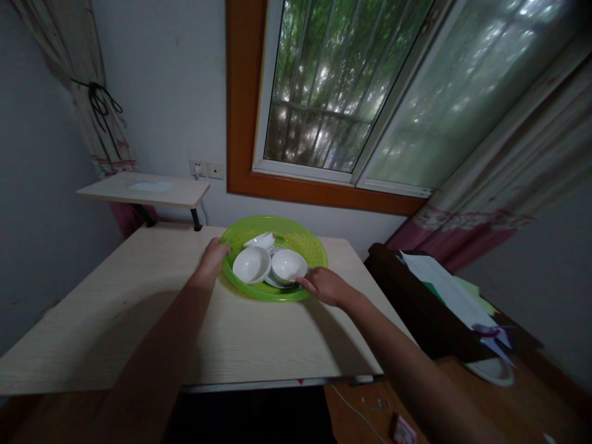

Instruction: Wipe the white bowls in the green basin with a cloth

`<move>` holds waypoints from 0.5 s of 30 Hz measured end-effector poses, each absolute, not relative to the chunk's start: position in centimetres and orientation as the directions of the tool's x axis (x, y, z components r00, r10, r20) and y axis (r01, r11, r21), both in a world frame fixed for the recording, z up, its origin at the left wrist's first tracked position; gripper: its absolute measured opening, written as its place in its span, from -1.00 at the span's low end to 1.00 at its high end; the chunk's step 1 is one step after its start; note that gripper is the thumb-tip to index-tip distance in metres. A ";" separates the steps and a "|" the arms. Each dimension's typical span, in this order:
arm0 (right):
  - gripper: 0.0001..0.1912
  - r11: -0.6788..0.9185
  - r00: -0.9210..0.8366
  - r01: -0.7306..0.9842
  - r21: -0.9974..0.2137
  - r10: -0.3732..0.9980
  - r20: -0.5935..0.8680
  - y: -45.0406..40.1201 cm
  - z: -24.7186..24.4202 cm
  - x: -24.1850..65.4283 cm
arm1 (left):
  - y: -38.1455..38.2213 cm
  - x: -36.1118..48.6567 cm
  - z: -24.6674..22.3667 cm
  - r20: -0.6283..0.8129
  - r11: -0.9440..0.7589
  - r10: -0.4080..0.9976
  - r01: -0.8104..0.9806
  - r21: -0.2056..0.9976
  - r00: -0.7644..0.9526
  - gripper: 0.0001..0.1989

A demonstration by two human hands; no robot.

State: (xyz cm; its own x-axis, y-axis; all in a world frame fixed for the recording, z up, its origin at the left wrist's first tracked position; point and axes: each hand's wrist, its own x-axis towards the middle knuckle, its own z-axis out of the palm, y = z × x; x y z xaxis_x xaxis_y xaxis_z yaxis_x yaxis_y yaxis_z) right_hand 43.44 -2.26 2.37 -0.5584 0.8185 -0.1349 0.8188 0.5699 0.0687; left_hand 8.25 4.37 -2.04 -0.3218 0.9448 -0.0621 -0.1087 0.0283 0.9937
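Observation:
A round green plastic basket [263, 223] is at the far side of the desk, slightly tilted toward me. Inside it lie white bowls: one at the left [252, 265], one at the right [288, 266] and a tipped one behind [259, 241]. Part of a white dish [272, 281] shows beneath them. At the basket's left rim, my left hand [215, 256] is closed, its fingers partly hidden. My right hand [324, 285] grips the right rim, with the thumb over the inside close to the right bowl.
A pale wooden desk [259, 345] carries a small raised shelf [148, 189] at its back left. Behind are a wall socket [206, 169] and a window [324, 92]. On the right stands a dark piece of furniture [393, 296] with papers [444, 287]; a cable [358, 414] runs across the floor.

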 end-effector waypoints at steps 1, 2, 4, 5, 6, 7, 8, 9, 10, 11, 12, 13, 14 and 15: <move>-0.06 0.566 -0.552 0.823 0.054 0.818 -0.160 -2.5 2.6 43.2 | 4.3 8.3 -1.9 -0.084 0.051 0.942 -0.108 0.993 -0.326 -0.62; -0.06 0.556 -0.540 0.830 0.048 0.822 -0.180 -2.6 2.9 43.1 | 4.3 8.2 -1.8 -0.107 0.075 0.938 -0.108 0.991 -0.329 -0.61; -0.08 0.527 -0.503 0.846 0.076 0.838 -0.211 -2.1 3.4 43.3 | 4.3 8.1 -1.6 -0.125 0.096 0.939 -0.104 0.990 -0.321 -0.59; -0.11 0.517 -0.487 0.849 0.111 0.846 -0.219 -1.5 3.6 43.7 | 4.3 8.1 -1.6 -0.124 0.097 0.942 -0.100 0.990 -0.311 -0.58; -0.15 0.510 -0.472 0.846 0.156 0.852 -0.224 -0.7 3.8 44.0 | 4.4 8.0 -1.6 -0.122 0.097 0.946 -0.096 0.991 -0.300 -0.57; -0.20 0.512 -0.469 0.834 0.204 0.854 -0.226 0.2 3.9 44.5 | 4.4 8.0 -1.6 -0.119 0.096 0.950 -0.090 0.991 -0.289 -0.57; -0.25 0.518 -0.471 0.818 0.248 0.852 -0.229 1.3 4.0 44.9 | 4.5 7.9 -1.6 -0.116 0.096 0.954 -0.084 0.992 -0.276 -0.56; -0.31 0.526 -0.474 0.802 0.282 0.848 -0.237 2.3 3.9 45.3 | 4.6 7.8 -1.6 -0.114 0.097 0.958 -0.077 0.992 -0.263 -0.55; -0.36 0.542 -0.483 0.784 0.303 0.839 -0.252 3.4 3.8 45.6 | 4.6 7.8 -1.6 -0.113 0.099 0.961 -0.068 0.993 -0.250 -0.55; -0.40 0.557 -0.493 0.767 0.317 0.829 -0.264 4.4 3.7 45.8 | 4.7 7.8 -1.6 -0.113 0.102 0.964 -0.058 0.993 -0.240 -0.55; -0.44 0.564 -0.501 0.758 0.326 0.825 -0.261 5.3 3.4 45.9 | 4.8 7.7 -1.6 -0.113 0.104 0.966 -0.049 0.993 -0.231 -0.54; -0.48 0.562 -0.504 0.757 0.334 0.827 -0.248 6.1 3.2 45.9 | 4.8 7.7 -1.7 -0.113 0.107 0.968 -0.041 0.993 -0.223 -0.54; -0.50 0.555 -0.506 0.759 0.339 0.832 -0.229 6.9 2.9 45.9 | 4.8 7.7 -1.7 -0.114 0.109 0.970 -0.036 0.993 -0.215 -0.54; -0.52 0.548 -0.506 0.763 0.343 0.837 -0.210 7.6 2.5 45.7 | 4.9 7.7 -1.7 -0.114 0.110 0.971 -0.032 0.993 -0.210 -0.54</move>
